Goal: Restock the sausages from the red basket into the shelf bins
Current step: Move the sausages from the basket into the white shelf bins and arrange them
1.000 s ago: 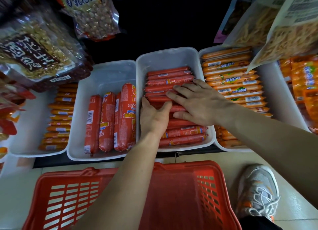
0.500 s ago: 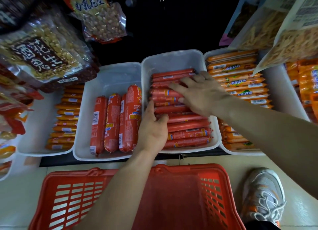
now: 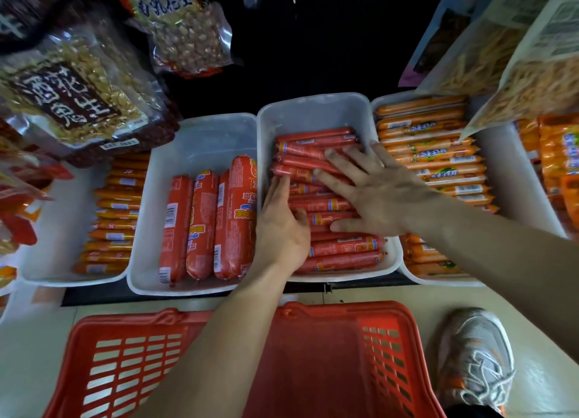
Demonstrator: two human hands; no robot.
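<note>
Red thin plastic-wrapped sausages (image 3: 341,250) stacked crosswise in white plastic shelf bin (image 3: 313,110), under both hands. Right hand (image 3: 372,192) flat on top of stack, fingers (image 3: 336,181) spread wide, palm down, gripping nothing. Left hand (image 3: 282,226) at bin's left wall, fingers extended along sausage ends, thumb (image 3: 299,218) resting on stack; loosely open, not closed round any sausage. Just left of left hand, second white plastic bin (image 3: 200,129) with 4 thick red sausage chubs (image 3: 203,226) standing side by side. Just right of right hand, white bin of thin orange sausages (image 3: 429,148). Below both forearms, red slotted plastic basket (image 3: 125,364) on pale floor, visible bottom bare. Right of basket, grey laced sneaker (image 3: 473,355).
</note>
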